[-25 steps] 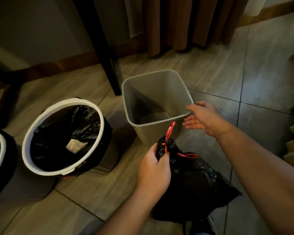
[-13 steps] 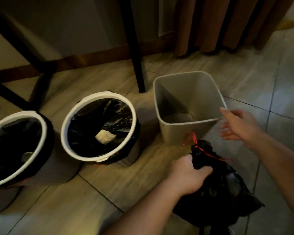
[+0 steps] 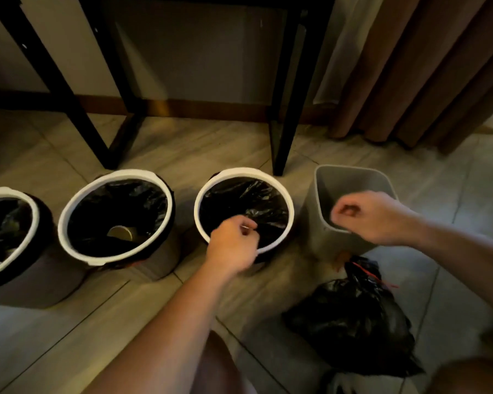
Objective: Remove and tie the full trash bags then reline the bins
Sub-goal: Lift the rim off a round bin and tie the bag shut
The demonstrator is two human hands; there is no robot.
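Observation:
Three round bins with white rims and black liners stand in a row: one at the left edge (image 3: 34, 207), one (image 3: 117, 174) with a can at its bottom, and one in the middle (image 3: 268, 174). My left hand (image 3: 234, 245) is over the near rim of the middle bin, fingers curled and pinching its black liner (image 3: 268, 211). To the right stands a grey square bin (image 3: 353, 180) with no liner. My right hand (image 3: 365, 217) hovers over its near rim, fingers curled with nothing in them. A tied black trash bag (image 3: 350, 322) with a red drawstring (image 3: 373, 277) lies on the floor in front of it.
Black table legs (image 3: 279, 137) stand right behind the bins, against the wall. A brown curtain (image 3: 410, 81) hangs at the back right. My knee (image 3: 219, 365) is at the bottom edge, on the tiled floor (image 3: 125, 322).
My left hand let go of the tied bag, which now lies on the floor, and moved left to the middle round bin. My right hand curled over the grey bin. The view swung left.

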